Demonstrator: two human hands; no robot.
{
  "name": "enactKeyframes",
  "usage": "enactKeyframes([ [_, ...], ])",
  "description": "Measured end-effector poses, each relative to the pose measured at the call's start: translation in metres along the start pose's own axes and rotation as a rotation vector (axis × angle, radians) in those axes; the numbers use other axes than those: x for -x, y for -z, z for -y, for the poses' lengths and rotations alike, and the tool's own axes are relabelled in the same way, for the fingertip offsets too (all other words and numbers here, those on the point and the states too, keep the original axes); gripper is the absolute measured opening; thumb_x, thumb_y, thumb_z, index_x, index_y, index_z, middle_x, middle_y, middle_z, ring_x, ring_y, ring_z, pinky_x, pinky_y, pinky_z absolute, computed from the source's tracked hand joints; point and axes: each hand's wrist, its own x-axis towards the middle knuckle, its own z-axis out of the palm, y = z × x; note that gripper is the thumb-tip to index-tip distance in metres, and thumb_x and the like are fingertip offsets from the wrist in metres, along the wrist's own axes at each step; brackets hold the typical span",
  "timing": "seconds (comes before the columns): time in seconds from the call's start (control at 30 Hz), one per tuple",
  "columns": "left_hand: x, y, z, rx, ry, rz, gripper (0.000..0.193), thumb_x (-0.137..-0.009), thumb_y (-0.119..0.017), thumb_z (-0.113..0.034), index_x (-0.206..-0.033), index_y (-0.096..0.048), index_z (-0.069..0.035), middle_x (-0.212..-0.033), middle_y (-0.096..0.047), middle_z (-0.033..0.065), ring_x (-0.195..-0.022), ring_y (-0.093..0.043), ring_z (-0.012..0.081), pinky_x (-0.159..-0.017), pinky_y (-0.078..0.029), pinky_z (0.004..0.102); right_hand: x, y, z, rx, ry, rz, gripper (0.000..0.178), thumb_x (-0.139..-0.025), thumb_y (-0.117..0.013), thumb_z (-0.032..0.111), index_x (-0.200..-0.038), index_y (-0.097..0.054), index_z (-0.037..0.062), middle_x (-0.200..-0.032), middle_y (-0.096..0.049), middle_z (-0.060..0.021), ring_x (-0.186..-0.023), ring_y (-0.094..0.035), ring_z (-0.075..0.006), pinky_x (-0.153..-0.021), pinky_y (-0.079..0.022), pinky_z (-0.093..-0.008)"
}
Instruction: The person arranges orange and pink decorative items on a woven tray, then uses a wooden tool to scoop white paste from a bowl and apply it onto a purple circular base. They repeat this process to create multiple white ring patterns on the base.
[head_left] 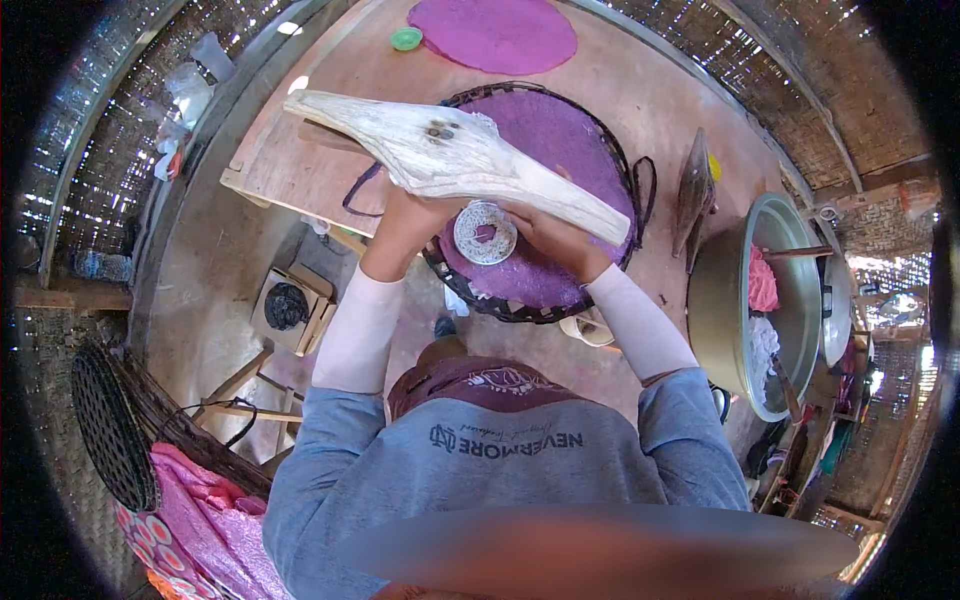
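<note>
A long pale wooden tool [470, 160], thick in the middle and tapering to both ends, is held across in front of me, tilted down to the right. My left hand [415, 212] grips it from below near its middle. My right hand [552, 235] holds it right of the middle. The wood hides most fingers of both hands. Between my hands shows a round white perforated disc [487, 248] with a purple lump [485, 233] at its centre. Under the tool lies a round black-rimmed tray [612, 140] with a purple surface [530, 115].
The tray overhangs the near edge of a wooden table [335, 75]. A pink-purple round sheet [495, 35] and a green lid [406, 39] lie at the far side. At right stand a dark pointed wooden piece [690, 190] and a large metal pot [720, 300]. A cardboard box [318, 310] sits lower left.
</note>
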Motion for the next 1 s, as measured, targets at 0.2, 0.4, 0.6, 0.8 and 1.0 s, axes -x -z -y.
enactKeyframes([
  [0.2,-0.003,0.0,0.0,0.001,0.032,-0.029,0.035,-0.068,-0.07,0.002,-0.102,-0.057,0.0,-0.096,-0.061,0.0067,-0.084,-0.058,0.015,-0.071,-0.048,0.0279,-0.001,0.009,0.012,-0.033,-0.163,0.052,0.028,-0.078,-0.061,0.025,-0.105,-0.062,0.0187,-0.106,-0.061,-0.0034,-0.106,-0.052,-0.0224,-0.098,-0.025,-0.0529],
  [0.4,-0.005,-0.001,-0.003,0.03,0.147,-0.047,0.036,-0.067,-0.07,0.005,-0.1,-0.057,0.0,-0.093,-0.062,0.0067,-0.083,-0.059,0.0156,-0.068,-0.048,0.0279,-0.002,0.019,0.015,-0.453,-0.372,0.076,0.026,-0.078,-0.061,0.023,-0.102,-0.063,0.0141,-0.103,-0.061,-0.0096,-0.096,-0.057,-0.0266,-0.088,-0.039,-0.0443],
  [0.6,-0.004,-0.007,-0.003,0.186,0.165,-0.057,0.033,-0.069,-0.071,-0.003,-0.1,-0.06,0.001,-0.096,-0.063,0.006,-0.085,-0.059,0.0143,-0.074,-0.048,0.0281,-0.003,0.014,0.021,-0.229,-0.226,-0.039,0.013,-0.077,-0.063,0.023,-0.084,-0.067,0.0126,-0.079,-0.064,-0.0123,-0.071,-0.062,-0.0279,-0.061,-0.048,-0.0377],
  [0.8,-0.006,-0.005,-0.002,0.226,0.209,-0.041,0.034,-0.068,-0.071,-0.001,-0.1,-0.06,0.001,-0.094,-0.063,0.0054,-0.083,-0.059,0.0136,-0.072,-0.048,0.0272,-0.014,0.026,0.033,-0.153,-0.326,0.105,0.02,-0.074,-0.063,0.023,-0.092,-0.067,0.0157,-0.074,-0.062,-0.0123,-0.066,-0.061,-0.029,-0.061,-0.047,-0.0402],
  [1.0,-0.004,0.001,-0.001,0.217,0.232,-0.11,0.03,-0.069,-0.069,0.0,-0.098,-0.061,0.001,-0.093,-0.063,0.0051,-0.081,-0.059,0.0131,-0.069,-0.048,0.0261,-0.008,0.042,0.035,-0.335,-0.198,0.137,0.074,-0.067,-0.07,0.036,-0.13,-0.039,0.0109,-0.113,-0.054,-0.0158,-0.107,-0.049,-0.0309,-0.092,-0.034,-0.0443],
])
